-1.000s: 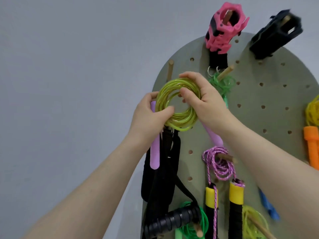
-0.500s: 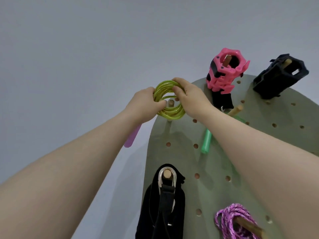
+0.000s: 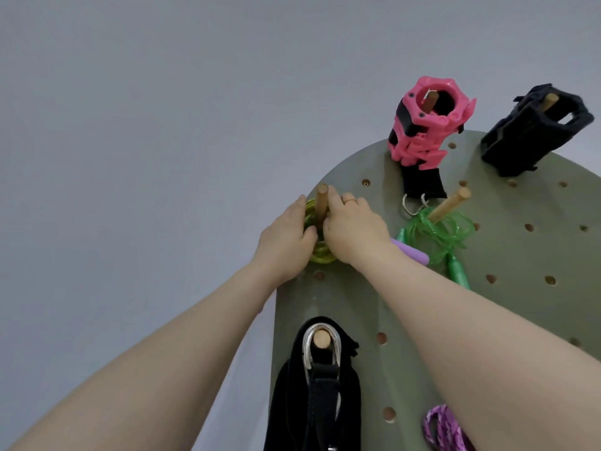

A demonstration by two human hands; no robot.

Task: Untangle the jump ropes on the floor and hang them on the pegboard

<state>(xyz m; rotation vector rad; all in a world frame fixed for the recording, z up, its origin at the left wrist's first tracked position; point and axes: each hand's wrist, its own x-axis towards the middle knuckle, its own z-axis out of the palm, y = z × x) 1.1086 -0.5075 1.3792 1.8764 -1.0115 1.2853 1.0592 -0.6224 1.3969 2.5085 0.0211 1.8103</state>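
Head view, looking up a grey-green pegboard (image 3: 507, 255) with a rounded top edge and rows of small round holes, set against a plain pale wall. The yellow-green jump rope (image 3: 320, 253) — glossy, translucent plastic cord wound into a tight round coil — sits over a smooth wooden peg (image 3: 321, 203) near the board's upper left edge, the peg passing through the coil's open centre. The peg's long axis slants up and out from the board toward the camera, and the coil lies roughly flat against the board around its base. The left hand (image 3: 286, 236) grips the coil's left side, fingers curled round the cord; the right hand (image 3: 354, 229) grips its right side, fingers bent onto the cord beside the peg, with a thin ring on one finger. A smooth lilac handle (image 3: 411, 252) juts out past the right wrist, pointing down and to the right.

To the right, a green translucent rope (image 3: 448, 229) hangs in loose loops from another wooden peg. Higher up — a chunky pink plastic clamp (image 3: 426, 125) and a black one (image 3: 536, 131), each on its own peg. Below, black webbing straps (image 3: 318, 395) hang by a metal ring, and a braided purple rope (image 3: 445, 428) shows at the bottom edge
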